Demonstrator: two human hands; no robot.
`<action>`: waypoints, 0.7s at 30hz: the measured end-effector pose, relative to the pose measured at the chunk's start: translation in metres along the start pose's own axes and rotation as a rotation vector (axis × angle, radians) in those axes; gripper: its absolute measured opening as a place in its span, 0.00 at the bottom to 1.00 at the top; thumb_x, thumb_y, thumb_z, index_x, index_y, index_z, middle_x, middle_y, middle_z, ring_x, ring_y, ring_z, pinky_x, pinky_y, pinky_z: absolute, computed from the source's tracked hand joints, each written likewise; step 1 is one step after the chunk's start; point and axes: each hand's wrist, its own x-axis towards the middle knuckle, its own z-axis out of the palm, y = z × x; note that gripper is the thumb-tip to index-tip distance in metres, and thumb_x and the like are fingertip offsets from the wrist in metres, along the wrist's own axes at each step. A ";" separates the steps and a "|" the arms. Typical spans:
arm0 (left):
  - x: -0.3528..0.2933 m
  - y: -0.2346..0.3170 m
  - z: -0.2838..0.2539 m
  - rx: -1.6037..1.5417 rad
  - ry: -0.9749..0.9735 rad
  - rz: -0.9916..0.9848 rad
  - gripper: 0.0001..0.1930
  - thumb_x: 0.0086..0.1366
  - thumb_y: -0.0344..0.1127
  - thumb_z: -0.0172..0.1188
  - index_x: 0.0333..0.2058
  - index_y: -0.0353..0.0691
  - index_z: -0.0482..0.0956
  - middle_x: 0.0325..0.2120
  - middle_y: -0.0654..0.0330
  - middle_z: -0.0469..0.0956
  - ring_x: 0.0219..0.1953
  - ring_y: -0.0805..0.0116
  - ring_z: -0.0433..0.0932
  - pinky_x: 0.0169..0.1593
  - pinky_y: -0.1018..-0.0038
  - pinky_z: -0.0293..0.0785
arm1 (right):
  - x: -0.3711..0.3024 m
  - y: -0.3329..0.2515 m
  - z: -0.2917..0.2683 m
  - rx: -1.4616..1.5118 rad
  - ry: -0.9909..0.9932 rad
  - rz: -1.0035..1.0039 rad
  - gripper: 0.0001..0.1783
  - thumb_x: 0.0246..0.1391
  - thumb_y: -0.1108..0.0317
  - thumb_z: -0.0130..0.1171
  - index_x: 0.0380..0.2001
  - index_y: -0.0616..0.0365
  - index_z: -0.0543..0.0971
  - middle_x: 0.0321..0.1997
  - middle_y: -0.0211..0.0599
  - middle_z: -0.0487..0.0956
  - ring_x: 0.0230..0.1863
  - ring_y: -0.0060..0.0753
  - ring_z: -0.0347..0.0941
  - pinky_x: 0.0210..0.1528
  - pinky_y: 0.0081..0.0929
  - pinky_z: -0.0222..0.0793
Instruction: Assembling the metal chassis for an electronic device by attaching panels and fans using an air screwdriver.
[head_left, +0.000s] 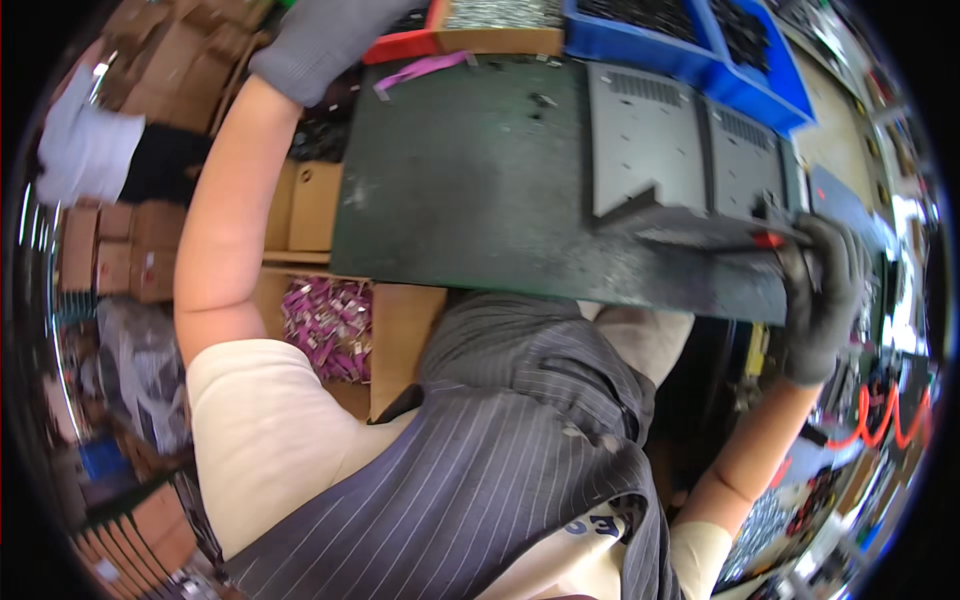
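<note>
My right hand [828,295], in a grey glove, is at the right end of the dark green work table [450,190]. Its fingers curl round something I cannot make out; a small red part [768,240] shows beside the fingertips. Just left of it lie a grey sheet-metal panel [645,140] with vent slots and a second slotted panel [745,160], with a bent metal edge along their near side. My left hand [325,45], also gloved, reaches to the far left, by a red bin [405,42]. Its fingers are cut off by the picture's upper edge.
Along the table's far side stand a box of small silvery parts [500,15] and blue bins [640,32] of black parts. A purple strip [425,70] lies near them. An open carton of purple pieces [328,330] is below left. A red coiled hose [885,420] hangs at right.
</note>
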 end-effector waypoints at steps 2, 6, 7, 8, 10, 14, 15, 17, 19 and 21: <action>-0.050 -0.106 -0.033 0.318 0.317 -0.107 0.20 0.58 0.51 0.54 0.37 0.39 0.80 0.33 0.50 0.79 0.38 0.55 0.78 0.41 0.66 0.73 | -0.002 0.002 0.008 -0.011 0.051 -0.043 0.16 0.49 0.59 0.59 0.36 0.60 0.75 0.38 0.39 0.77 0.42 0.44 0.69 0.49 0.35 0.59; -0.195 -0.238 -0.063 0.481 0.135 -0.839 0.25 0.58 0.56 0.52 0.44 0.41 0.77 0.43 0.48 0.76 0.46 0.55 0.75 0.49 0.67 0.69 | -0.008 0.012 0.016 -0.061 0.103 -0.035 0.20 0.53 0.56 0.54 0.40 0.63 0.75 0.42 0.42 0.77 0.45 0.45 0.69 0.53 0.38 0.58; -0.225 -0.251 -0.051 0.416 0.149 -1.000 0.25 0.59 0.55 0.51 0.45 0.41 0.76 0.44 0.48 0.75 0.47 0.53 0.74 0.50 0.66 0.69 | -0.008 0.012 0.016 -0.081 0.110 -0.032 0.20 0.54 0.56 0.54 0.41 0.64 0.75 0.42 0.43 0.77 0.46 0.45 0.69 0.54 0.39 0.58; -0.261 -0.284 -0.042 0.443 0.053 -1.100 0.25 0.58 0.55 0.52 0.45 0.41 0.76 0.44 0.48 0.75 0.48 0.51 0.74 0.51 0.64 0.68 | -0.008 0.013 0.017 -0.081 0.103 -0.030 0.20 0.54 0.57 0.54 0.41 0.64 0.75 0.42 0.44 0.77 0.47 0.46 0.69 0.55 0.39 0.58; -0.295 -0.288 -0.012 0.464 -0.128 -1.114 0.26 0.57 0.55 0.50 0.45 0.41 0.76 0.45 0.47 0.75 0.48 0.50 0.73 0.52 0.63 0.67 | -0.008 0.017 0.020 -0.062 0.080 -0.015 0.21 0.54 0.57 0.53 0.42 0.66 0.74 0.43 0.45 0.76 0.48 0.46 0.69 0.55 0.40 0.59; -0.272 -0.289 0.042 0.264 -0.171 -1.085 0.26 0.58 0.56 0.48 0.46 0.42 0.76 0.45 0.48 0.75 0.49 0.49 0.72 0.53 0.61 0.66 | -0.015 0.017 0.017 -0.019 0.089 0.029 0.23 0.56 0.57 0.51 0.45 0.68 0.72 0.47 0.46 0.73 0.48 0.44 0.68 0.54 0.39 0.60; -0.275 -0.311 0.061 0.148 -0.087 -1.029 0.27 0.59 0.57 0.48 0.46 0.42 0.76 0.46 0.48 0.74 0.50 0.51 0.72 0.53 0.62 0.65 | -0.018 0.020 0.020 0.039 0.111 0.047 0.23 0.57 0.57 0.50 0.46 0.68 0.71 0.47 0.46 0.73 0.48 0.44 0.68 0.54 0.38 0.60; -0.248 -0.332 0.104 -0.300 0.062 -1.073 0.31 0.61 0.60 0.45 0.50 0.39 0.72 0.46 0.52 0.75 0.47 0.56 0.74 0.51 0.65 0.67 | -0.023 0.027 0.020 0.068 0.097 0.058 0.23 0.58 0.57 0.49 0.46 0.69 0.71 0.47 0.47 0.72 0.48 0.43 0.68 0.53 0.38 0.61; -0.203 -0.299 0.129 -0.852 0.161 -1.155 0.30 0.63 0.60 0.44 0.52 0.41 0.69 0.39 0.59 0.75 0.37 0.69 0.70 0.44 0.72 0.68 | -0.023 0.028 0.019 0.059 0.096 0.056 0.22 0.58 0.59 0.49 0.47 0.68 0.70 0.47 0.47 0.73 0.46 0.43 0.69 0.50 0.35 0.65; -0.193 -0.292 0.167 -1.074 0.180 -1.047 0.31 0.64 0.60 0.42 0.51 0.39 0.69 0.42 0.55 0.75 0.41 0.62 0.73 0.47 0.67 0.68 | -0.017 0.023 0.022 -0.063 0.098 0.077 0.24 0.58 0.57 0.48 0.47 0.69 0.71 0.46 0.49 0.73 0.44 0.43 0.70 0.46 0.34 0.67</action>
